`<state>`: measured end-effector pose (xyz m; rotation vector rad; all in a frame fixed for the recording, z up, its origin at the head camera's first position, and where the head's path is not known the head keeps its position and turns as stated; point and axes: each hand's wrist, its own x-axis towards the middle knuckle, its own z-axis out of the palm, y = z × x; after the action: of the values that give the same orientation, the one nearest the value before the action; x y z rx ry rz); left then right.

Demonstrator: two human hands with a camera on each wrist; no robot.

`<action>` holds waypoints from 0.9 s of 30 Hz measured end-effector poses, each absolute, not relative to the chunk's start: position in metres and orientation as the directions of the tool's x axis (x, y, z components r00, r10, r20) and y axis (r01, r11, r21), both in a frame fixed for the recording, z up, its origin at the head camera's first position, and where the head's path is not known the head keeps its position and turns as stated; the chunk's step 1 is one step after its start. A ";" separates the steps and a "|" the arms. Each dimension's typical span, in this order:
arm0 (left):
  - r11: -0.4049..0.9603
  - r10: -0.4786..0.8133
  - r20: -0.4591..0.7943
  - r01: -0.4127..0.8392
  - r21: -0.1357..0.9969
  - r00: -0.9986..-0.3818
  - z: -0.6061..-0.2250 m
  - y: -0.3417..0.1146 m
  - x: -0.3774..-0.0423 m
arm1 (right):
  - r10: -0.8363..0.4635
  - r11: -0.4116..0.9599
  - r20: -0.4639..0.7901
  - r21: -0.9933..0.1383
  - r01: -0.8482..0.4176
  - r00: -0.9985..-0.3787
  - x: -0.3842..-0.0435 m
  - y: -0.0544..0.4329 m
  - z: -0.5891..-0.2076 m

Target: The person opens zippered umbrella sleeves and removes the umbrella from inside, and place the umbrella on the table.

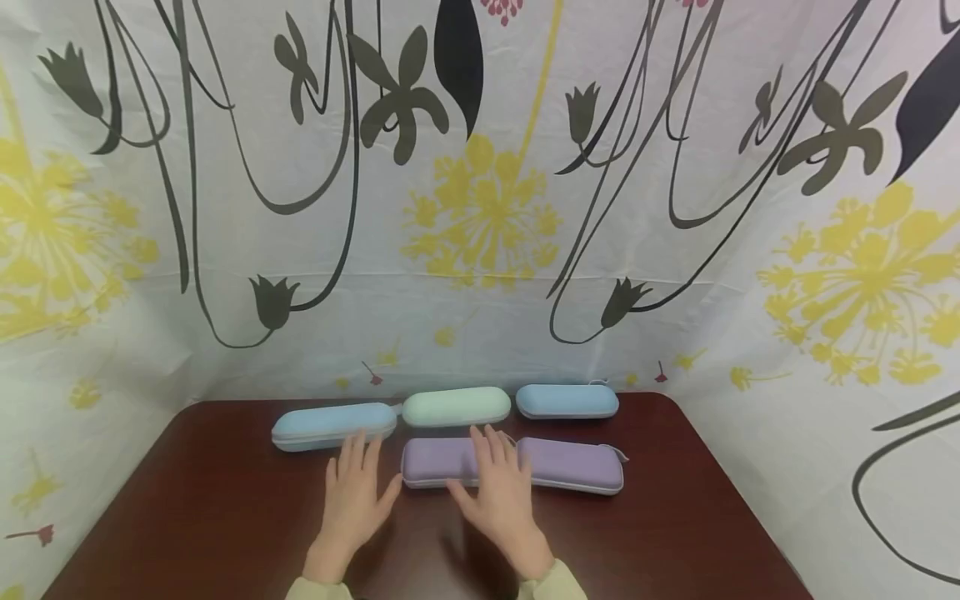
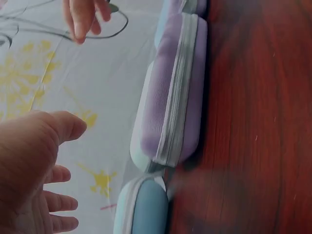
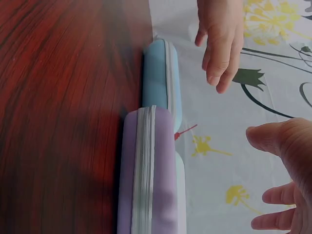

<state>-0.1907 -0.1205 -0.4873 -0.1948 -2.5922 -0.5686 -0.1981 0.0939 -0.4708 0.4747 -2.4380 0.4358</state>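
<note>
Both hands hover over the table with fingers spread and straight, holding nothing. My left hand (image 1: pixel 352 502) is nearest the left blue zippered case (image 1: pixel 322 423), its fingertips overlapping the case's front edge in the head view. My right hand (image 1: pixel 501 498) overlaps a purple zippered case (image 1: pixel 438 460) in that view. A second purple case (image 1: pixel 576 465) lies end to end with it on the right. Behind them are a mint green case (image 1: pixel 456 407) and another blue case (image 1: pixel 567 401). The left wrist view shows the purple case's zipper (image 2: pixel 178 92) side-on.
The cases lie toward the back of a dark reddish-brown wooden table (image 1: pixel 225 517). A white cloth (image 1: pixel 480 333) with yellow and grey flower prints hangs behind the table and along its sides.
</note>
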 end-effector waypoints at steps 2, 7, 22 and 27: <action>0.891 0.034 0.497 0.252 0.378 -0.867 -0.488 -0.127 -0.194 | -0.221 0.871 0.632 -0.215 -0.442 -0.743 -0.198 0.093 -0.471; 0.858 0.020 0.532 0.287 0.426 -0.847 -0.488 -0.147 -0.206 | -0.206 0.834 0.639 -0.281 -0.475 -0.741 -0.198 0.088 -0.473; 0.814 -0.094 0.420 0.173 0.554 -0.903 -0.489 -0.227 -0.248 | -0.159 0.705 0.702 -0.411 -0.577 -0.694 -0.200 0.077 -0.482; 0.763 -0.109 0.323 0.129 0.634 -0.940 -0.494 -0.247 -0.257 | -0.155 0.637 0.690 -0.477 -0.605 -0.707 -0.203 0.066 -0.479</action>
<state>-0.2574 -0.2473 -0.4939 -0.0147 -2.6178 -0.9766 -0.2028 0.0660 -0.4793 0.5908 -2.2447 0.9568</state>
